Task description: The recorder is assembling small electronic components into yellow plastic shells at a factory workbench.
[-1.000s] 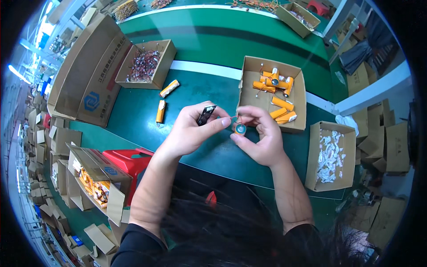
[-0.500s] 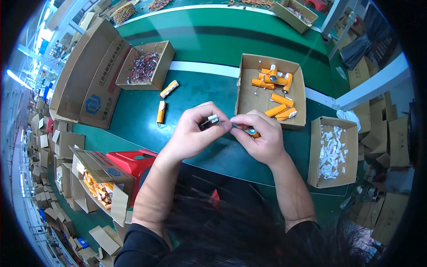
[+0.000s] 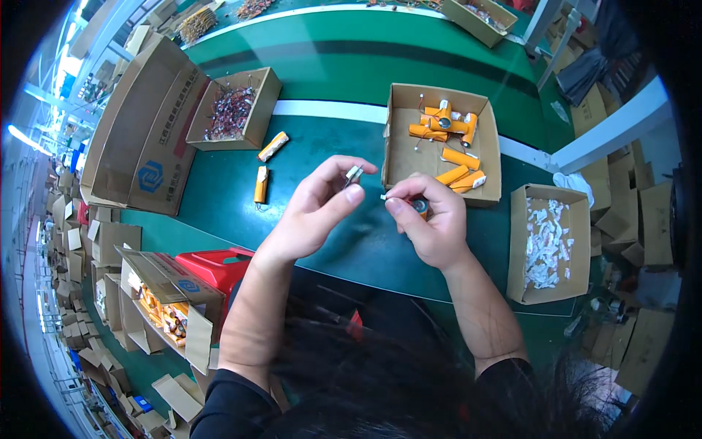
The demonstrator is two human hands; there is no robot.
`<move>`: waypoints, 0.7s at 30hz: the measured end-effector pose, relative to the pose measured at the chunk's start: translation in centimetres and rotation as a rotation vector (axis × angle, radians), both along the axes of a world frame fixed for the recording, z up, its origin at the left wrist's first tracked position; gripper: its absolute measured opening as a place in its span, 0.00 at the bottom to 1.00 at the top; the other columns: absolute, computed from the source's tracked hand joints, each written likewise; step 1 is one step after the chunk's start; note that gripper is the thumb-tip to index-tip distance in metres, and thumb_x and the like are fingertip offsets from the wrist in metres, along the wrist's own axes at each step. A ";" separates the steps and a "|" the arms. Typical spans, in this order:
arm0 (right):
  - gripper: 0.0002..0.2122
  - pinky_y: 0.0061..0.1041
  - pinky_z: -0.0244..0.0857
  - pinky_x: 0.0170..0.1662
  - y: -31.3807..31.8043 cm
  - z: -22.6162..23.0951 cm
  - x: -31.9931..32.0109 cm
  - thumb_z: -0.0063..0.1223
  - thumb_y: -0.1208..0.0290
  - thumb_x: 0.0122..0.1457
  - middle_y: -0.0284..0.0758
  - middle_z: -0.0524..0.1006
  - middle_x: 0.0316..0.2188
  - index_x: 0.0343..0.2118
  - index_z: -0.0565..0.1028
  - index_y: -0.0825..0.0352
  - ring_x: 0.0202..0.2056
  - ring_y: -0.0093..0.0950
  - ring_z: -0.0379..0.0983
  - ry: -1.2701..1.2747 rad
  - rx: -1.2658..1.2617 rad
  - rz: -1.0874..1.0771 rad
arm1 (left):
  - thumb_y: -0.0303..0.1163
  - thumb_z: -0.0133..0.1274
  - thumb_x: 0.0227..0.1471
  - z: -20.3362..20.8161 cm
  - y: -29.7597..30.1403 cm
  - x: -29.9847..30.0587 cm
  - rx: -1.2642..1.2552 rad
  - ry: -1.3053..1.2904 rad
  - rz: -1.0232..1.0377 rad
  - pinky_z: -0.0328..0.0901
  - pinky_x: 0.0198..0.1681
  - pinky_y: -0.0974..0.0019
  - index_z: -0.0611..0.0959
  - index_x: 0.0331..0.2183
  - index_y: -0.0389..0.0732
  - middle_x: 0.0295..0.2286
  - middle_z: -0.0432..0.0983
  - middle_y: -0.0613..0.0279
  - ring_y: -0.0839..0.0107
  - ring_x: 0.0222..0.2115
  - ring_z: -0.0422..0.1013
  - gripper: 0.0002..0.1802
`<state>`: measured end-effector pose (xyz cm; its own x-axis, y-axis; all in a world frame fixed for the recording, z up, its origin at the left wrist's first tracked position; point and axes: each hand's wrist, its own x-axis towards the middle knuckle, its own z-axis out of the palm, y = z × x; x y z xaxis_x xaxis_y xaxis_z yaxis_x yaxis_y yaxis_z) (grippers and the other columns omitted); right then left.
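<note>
While both hands [image 3: 380, 212] pinch parts, green table [image 3: 219, 197] lies open.

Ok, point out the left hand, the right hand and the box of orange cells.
Left hand [image 3: 314, 212], head view, on the back of the hand.
Right hand [image 3: 431, 223], head view, on the knuckles.
Box of orange cells [image 3: 406, 157], head view, on its bare cardboard floor.
</note>
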<state>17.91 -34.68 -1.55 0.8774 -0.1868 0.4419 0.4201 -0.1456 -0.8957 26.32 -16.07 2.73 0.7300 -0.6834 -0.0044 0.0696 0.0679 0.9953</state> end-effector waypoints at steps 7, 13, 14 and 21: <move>0.03 0.16 0.59 0.25 -0.7 -0.4 -0.1 0.49 0.77 0.64 0.33 0.73 0.26 0.39 0.74 0.67 0.22 0.18 0.65 0.268 0.668 0.348 | 0.24 0.53 0.61 -0.9 -0.2 0.1 -0.019 -0.089 -0.025 0.59 0.39 0.75 0.80 0.52 0.38 0.36 0.69 0.66 0.77 0.35 0.63 0.17; 0.04 0.17 0.58 0.25 -0.9 -0.6 0.4 0.45 0.77 0.65 0.33 0.71 0.25 0.41 0.71 0.67 0.22 0.19 0.63 0.274 0.907 0.459 | 0.24 0.54 0.60 -1.1 -0.5 0.3 0.009 -0.270 -0.028 0.61 0.40 0.72 0.80 0.52 0.38 0.37 0.69 0.63 0.75 0.36 0.64 0.18; 0.04 0.18 0.58 0.25 -1.0 -0.6 0.5 0.45 0.77 0.65 0.33 0.70 0.25 0.41 0.71 0.67 0.22 0.19 0.63 0.271 0.960 0.483 | 0.24 0.55 0.59 -1.0 -0.6 0.3 0.014 -0.300 -0.025 0.61 0.41 0.72 0.80 0.52 0.38 0.37 0.69 0.63 0.74 0.37 0.65 0.19; 0.04 0.15 0.58 0.24 -0.8 -0.6 0.2 0.46 0.76 0.66 0.33 0.71 0.25 0.41 0.71 0.68 0.22 0.18 0.64 0.319 1.014 0.500 | 0.23 0.58 0.55 -0.8 -1.4 0.3 0.060 -0.617 0.058 0.63 0.42 0.70 0.82 0.51 0.38 0.38 0.71 0.61 0.70 0.37 0.67 0.20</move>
